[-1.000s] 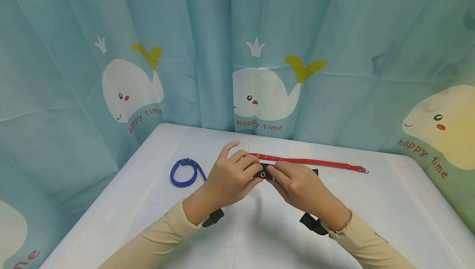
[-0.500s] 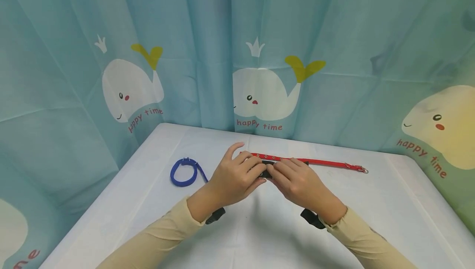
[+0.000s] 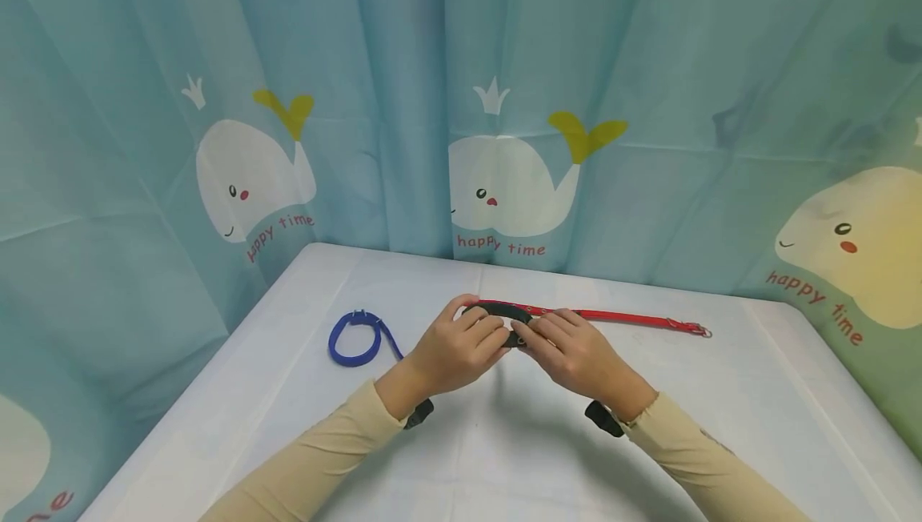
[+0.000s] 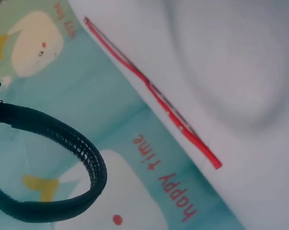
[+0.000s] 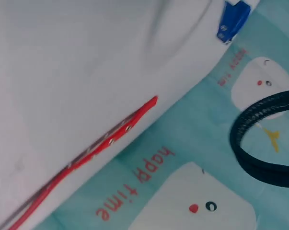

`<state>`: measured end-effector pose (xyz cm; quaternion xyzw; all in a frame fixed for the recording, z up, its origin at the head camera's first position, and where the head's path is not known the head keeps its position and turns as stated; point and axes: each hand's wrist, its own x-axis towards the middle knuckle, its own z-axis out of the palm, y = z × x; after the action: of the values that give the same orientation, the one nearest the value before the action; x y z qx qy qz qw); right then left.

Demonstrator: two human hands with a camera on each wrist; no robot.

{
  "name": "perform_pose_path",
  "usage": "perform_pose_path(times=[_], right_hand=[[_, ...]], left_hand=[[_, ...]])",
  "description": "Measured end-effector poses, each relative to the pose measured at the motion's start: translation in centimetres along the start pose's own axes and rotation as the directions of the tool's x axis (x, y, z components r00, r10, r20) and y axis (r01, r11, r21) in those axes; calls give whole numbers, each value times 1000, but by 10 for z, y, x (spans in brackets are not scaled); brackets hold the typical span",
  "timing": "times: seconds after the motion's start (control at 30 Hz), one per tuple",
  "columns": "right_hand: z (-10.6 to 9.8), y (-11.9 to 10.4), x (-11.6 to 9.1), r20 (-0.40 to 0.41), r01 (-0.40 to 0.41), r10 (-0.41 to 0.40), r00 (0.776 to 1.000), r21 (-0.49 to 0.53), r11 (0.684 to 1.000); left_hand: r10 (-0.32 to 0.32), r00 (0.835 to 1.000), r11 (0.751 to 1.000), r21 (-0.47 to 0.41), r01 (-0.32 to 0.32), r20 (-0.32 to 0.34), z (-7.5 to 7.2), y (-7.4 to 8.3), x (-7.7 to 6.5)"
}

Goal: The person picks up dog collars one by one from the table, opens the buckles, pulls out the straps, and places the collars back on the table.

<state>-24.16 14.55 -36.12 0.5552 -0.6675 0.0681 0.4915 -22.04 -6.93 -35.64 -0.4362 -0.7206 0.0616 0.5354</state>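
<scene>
A black collar [image 3: 510, 312] with metal eyelets is bent into a loop and held up over the table. My left hand [image 3: 457, 352] pinches its left end, and my right hand [image 3: 575, 352] pinches the other end, the fingertips of both hands nearly meeting. Fingers hide most of the joint between the ends. In the left wrist view the collar's loop [image 4: 63, 211] shows a mesh-like inner lining. The right wrist view has the loop's other side [image 5: 237, 139]. Behind the hands lies a straight red collar [image 3: 634, 317] with eyelets and a metal ring.
On the left of the white table [image 3: 461, 458] lies a blue collar [image 3: 353, 359], its buckled part round and its tail running toward my left wrist. Black straps sit under both wrists. A blue curtain [image 3: 403, 146] with whale prints hangs along the table's back edge.
The black collar has turned so its loop shows above the fingers. My left hand's raised finger has come down toward the collar. The red and blue collars stay put.
</scene>
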Motion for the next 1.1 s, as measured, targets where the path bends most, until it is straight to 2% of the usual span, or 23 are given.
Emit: perform_pose_path(times=[0.17, 0.37, 0.47, 0.67, 0.83, 0.93, 1.1], right_hand=[[-5, -5, -2, 77, -86, 82, 994, 57, 995], [-7, -7, -3, 116, -78, 76, 990, 9, 997], [-6, -5, -4, 119, -90, 90, 989, -4, 996], [-7, -4, -5, 107, -93, 92, 990, -3, 996], [-7, -4, -2, 131, -80, 81, 988, -18, 997], [-6, -4, -2, 115, -76, 78, 990, -19, 997], [-5, -4, -2, 110, -97, 95, 989, 9, 995]], left_hand=[[0, 1000, 1000, 0, 0, -29, 3, 4, -5], [8, 999, 999, 33, -7, -42, 2, 8, 0], [-9, 999, 999, 40, 10, -36, 0, 7, 3], [-66, 998, 998, -12, 66, -13, -1, 6, 3], [-47, 999, 999, 15, 48, -9, 0, 7, 5], [-37, 999, 999, 34, 37, -11, -1, 7, 5], [-56, 998, 998, 7, 56, 3, -1, 6, 6]])
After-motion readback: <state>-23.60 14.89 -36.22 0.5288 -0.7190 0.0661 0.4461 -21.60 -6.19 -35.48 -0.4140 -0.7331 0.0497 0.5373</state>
